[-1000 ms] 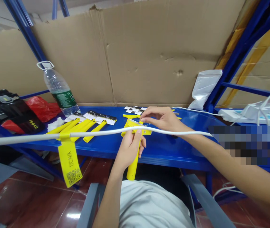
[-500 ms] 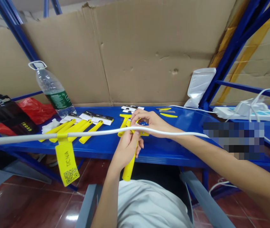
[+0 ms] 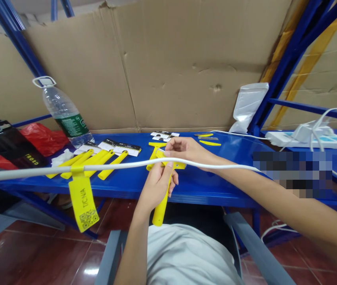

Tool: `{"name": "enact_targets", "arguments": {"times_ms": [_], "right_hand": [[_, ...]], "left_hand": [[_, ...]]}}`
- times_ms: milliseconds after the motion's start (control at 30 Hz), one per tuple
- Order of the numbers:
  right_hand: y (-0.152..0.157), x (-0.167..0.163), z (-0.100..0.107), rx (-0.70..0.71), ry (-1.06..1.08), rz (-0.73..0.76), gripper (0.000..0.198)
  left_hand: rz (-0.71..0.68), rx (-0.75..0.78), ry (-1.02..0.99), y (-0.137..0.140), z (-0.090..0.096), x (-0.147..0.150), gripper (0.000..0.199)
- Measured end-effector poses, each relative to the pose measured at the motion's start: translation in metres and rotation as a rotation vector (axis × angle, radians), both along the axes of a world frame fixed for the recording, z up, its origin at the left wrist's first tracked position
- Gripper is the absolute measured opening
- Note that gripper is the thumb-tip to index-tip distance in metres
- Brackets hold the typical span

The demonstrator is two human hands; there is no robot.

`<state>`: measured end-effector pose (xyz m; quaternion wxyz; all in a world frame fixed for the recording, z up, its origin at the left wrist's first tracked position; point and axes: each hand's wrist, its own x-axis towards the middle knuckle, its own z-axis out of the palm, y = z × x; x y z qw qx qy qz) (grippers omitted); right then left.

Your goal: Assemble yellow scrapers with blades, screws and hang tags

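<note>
My left hand [image 3: 156, 184] is closed around a yellow scraper [image 3: 160, 211] just under its wide head, with the handle pointing down toward my lap. Over that head, my right hand [image 3: 186, 149] pinches a thin pale silvery piece [image 3: 161, 150] between thumb and fingertips. Its far end lies against the yellow head; its exact kind is hard to make out. Another yellow T-shaped scraper [image 3: 156, 145] lies on the table just behind my hands. A white cable crosses in front of the view and covers part of both hands.
Several yellow scrapers [image 3: 113, 165] lie at left beside black-and-white cards [image 3: 127, 149]. Behind them leans a plastic bottle [image 3: 70, 118]. Yellow strips [image 3: 210, 143] and a thin metal blade [image 3: 210, 138] lie right of centre. A power strip [image 3: 313, 140] sits at the right on the blue table [image 3: 216, 186].
My right hand's fingers have drawn slightly back to the right and closed into a pinch, showing more of the silvery piece. My left hand keeps its hold on the scraper.
</note>
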<state>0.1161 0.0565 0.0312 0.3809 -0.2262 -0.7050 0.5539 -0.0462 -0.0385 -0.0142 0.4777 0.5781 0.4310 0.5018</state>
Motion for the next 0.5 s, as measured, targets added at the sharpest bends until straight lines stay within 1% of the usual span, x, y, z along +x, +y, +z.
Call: {"name": "enact_targets", "arguments": {"times_ms": [100,167,233,333,400,500], "right_hand": [[0.013,0.008,-0.001,0.069,-0.038,-0.072,0.048],[0.028,0.017,-0.003,0.151,-0.053,-0.167,0.050],[0.045,0.029,-0.005,0.279,-0.128,-0.276,0.045],[0.066,0.051,-0.006,0.541,-0.382,-0.414,0.023],[0.075,0.062,-0.006,0.595,-0.461,-0.458,0.011],[0.082,0.072,-0.007,0.613,-0.524,-0.476,0.011]], "left_hand": [[0.003,-0.013,-0.050,-0.001,0.001,-0.001,0.049],[0.007,-0.017,-0.077,-0.002,0.002,-0.002,0.046],[0.010,-0.008,-0.091,-0.002,0.002,-0.003,0.043],[0.008,0.007,-0.096,-0.002,0.000,-0.004,0.040],[0.005,0.010,-0.099,-0.001,-0.002,-0.004,0.038],[-0.002,0.008,-0.098,-0.001,-0.003,-0.004,0.037]]}}
